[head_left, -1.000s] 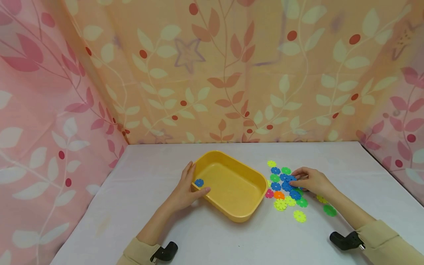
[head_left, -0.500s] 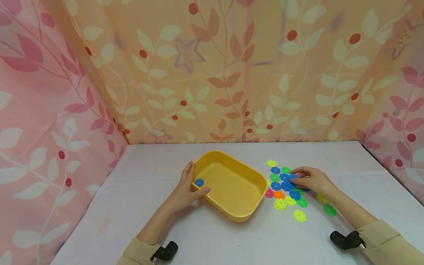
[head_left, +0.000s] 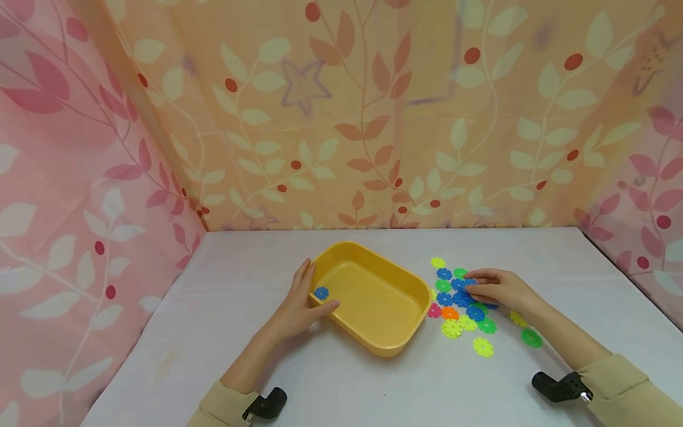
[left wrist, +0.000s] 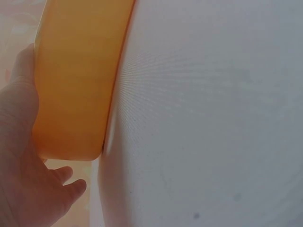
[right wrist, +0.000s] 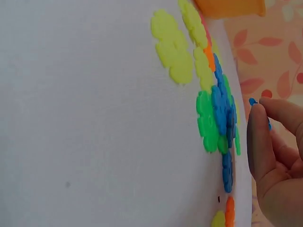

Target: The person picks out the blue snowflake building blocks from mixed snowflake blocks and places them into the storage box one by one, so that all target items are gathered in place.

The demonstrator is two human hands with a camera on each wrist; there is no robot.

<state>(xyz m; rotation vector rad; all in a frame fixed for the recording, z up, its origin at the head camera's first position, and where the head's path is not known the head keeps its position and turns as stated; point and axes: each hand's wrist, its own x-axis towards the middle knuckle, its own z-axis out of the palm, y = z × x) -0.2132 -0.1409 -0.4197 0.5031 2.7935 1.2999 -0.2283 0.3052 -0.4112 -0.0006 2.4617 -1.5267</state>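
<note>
A yellow plastic tray (head_left: 368, 302) stands slantwise on the table, with one blue flower-shaped disc (head_left: 321, 293) at its left end. My left hand (head_left: 294, 308) holds the tray's near left corner, thumb over the rim and fingers along the outer wall. To the right of the tray lies a loose pile of plastic flower discs in blue, green, yellow, orange and pink. Over the pile, my right hand (head_left: 504, 290) pinches a blue flower disc (right wrist: 253, 101) between thumb and forefinger; the fingers cover most of it.
A white cloth (head_left: 224, 356) covers the table. A yellow disc (head_left: 483, 347) lies in front of the pile, and a green disc (head_left: 531, 338) lies near the right forearm. Patterned curtains (head_left: 341, 118) close off the back and both sides.
My right hand has shifted very slightly over the pile, its fingers a little higher. The left hand and the tray stay where they were.
</note>
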